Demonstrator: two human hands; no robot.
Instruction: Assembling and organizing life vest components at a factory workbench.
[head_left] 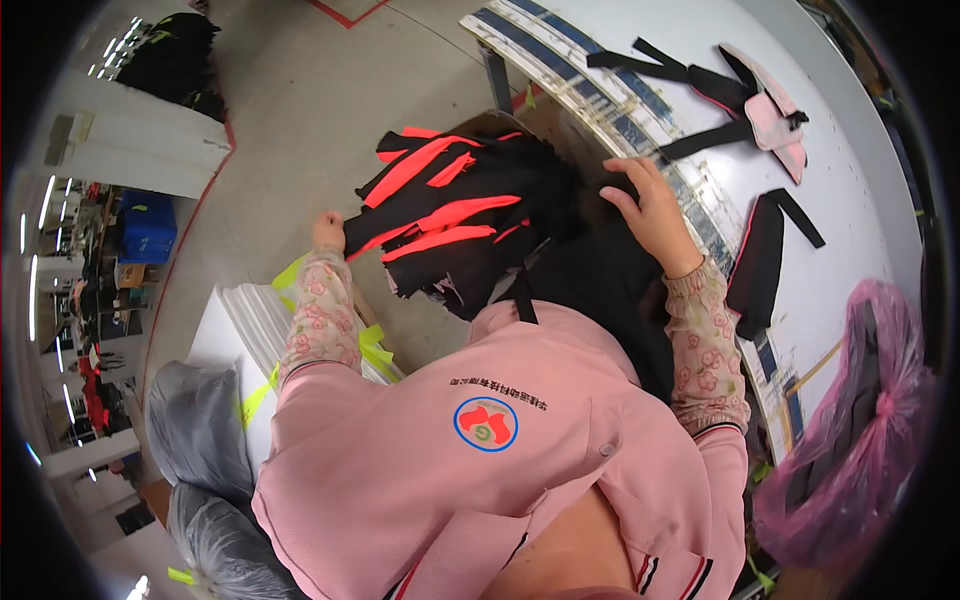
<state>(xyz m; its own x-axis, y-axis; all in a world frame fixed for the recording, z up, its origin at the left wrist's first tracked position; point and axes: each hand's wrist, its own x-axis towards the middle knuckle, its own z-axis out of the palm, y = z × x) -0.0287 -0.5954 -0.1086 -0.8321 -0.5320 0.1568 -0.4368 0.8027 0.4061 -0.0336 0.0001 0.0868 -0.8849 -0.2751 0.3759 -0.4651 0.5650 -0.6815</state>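
Observation:
A heap of black cut fabric pieces with bright red-orange faces lies low in front of me, beside the table. At its left edge my left hand is closed on the end of a black fabric strip. My right hand is raised to the right of the heap, near the table's edge, holding nothing, thumb and fingers apart. Both forearms wear flowered sleeve covers. What lies under the heap is mostly hidden.
On the white table at right lie a black-and-pink strapped piece and a black padded piece. A pink plastic bag holds dark pieces. Left of me are stacked white sheets, grey bags and a blue bin.

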